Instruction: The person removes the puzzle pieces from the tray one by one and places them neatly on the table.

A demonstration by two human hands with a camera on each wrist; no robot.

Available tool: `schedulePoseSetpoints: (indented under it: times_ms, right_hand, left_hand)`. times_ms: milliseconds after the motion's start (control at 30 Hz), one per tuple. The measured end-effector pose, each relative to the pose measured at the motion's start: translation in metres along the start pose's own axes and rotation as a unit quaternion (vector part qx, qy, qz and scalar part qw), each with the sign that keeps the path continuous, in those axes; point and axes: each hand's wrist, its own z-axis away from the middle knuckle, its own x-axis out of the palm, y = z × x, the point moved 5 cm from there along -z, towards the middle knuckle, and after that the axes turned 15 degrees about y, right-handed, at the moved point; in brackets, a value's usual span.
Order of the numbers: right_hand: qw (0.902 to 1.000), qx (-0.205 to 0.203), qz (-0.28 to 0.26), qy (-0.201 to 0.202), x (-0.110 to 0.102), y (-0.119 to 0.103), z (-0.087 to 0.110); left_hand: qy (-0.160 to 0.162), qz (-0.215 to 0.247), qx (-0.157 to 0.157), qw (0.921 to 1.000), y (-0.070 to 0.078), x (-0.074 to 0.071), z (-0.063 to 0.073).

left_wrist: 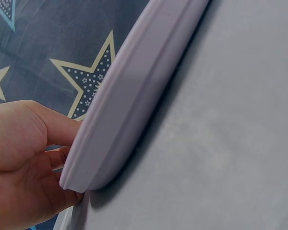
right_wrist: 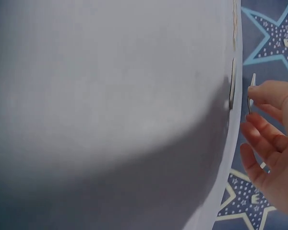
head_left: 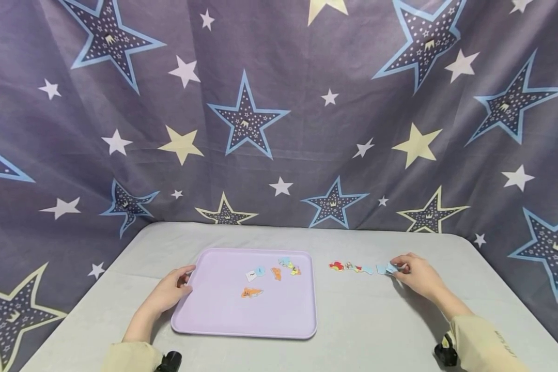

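My left hand (head_left: 168,290) grips the left rim of a lilac tray (head_left: 223,320), its thumb over the edge in the left wrist view and its other fingers partly hidden. Between thumb and fingers, my right hand (head_left: 418,276) pinches a small light-blue puzzle piece (head_left: 390,268). In the right wrist view that thin piece (right_wrist: 251,93) shows edge-on, just off the tabletop. Beside it lies another light-blue piece (head_left: 381,269), at the end of a row with a red piece (head_left: 336,265) and several colourful ones.
On the tray lie an orange piece (head_left: 251,293), a smaller orange piece (head_left: 276,273), a blue-and-white piece (head_left: 255,274) and a joined colourful cluster (head_left: 290,265). A pale cloth covers the table (head_left: 376,325). Behind it hangs a star-patterned curtain (head_left: 302,150).
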Motion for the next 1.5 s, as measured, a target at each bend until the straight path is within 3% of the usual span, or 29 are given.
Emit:
schedulePoseSetpoints:
  times_ms: [267,467,633,1500]
  right_hand:
    - [0.9996,0.021,0.015,-0.014,0.0,0.017,0.002]
    - [0.9994,0.021,0.017,-0.02,-0.002,0.022,0.003]
    - [0.999,0.026,0.022,-0.028,-0.003,0.025,0.005]
    - [0.9988,0.034,0.024,-0.027,-0.003,0.026,0.005]
  left_hand:
    - [0.024,0.037,0.062,0.9971,-0.009,0.001,-0.003]
    - [0.008,0.007,0.011,0.9999,-0.001,0.0,-0.001]
    - [-0.002,-0.009,-0.007,0.9999,0.003,0.0,0.001]
    - [0.0,-0.016,-0.008,0.9998,0.002,-0.001,0.0]
